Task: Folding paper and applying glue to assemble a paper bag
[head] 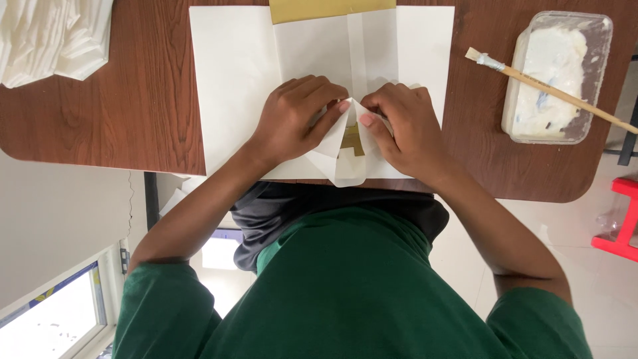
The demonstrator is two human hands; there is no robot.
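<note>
Both hands were down on the paper (232, 80), working a fold at its near edge. The left hand (292, 119) had its fingers curled and pinched one side of a small pointed flap (351, 110), and the right hand (402, 126) pinched the other side, thumbs almost meeting at the tip. So both were grasping paper, not flat or loose.

Just under the thumbs a bit of tan card (352, 139) showed through the opening, and below that the folded corner hung a little over the table (146, 100) edge toward the person's body. More tan card (312, 10) stuck out at the far side of the sheet, beyond the hands.

My guess at what could go wrong: with the corner off the edge there was nothing to press against, so the crease might come out crooked or the flap might pop open. Uneven pulling between the hands could tear the tip too.

Off to the right hand's side sat a tub (598, 33) of white paste with a brush (551, 86) lying across it, handle poking out. A stray elbow could tip that. Far beyond the left hand was a stack of white folded stuff (53, 40).
</note>
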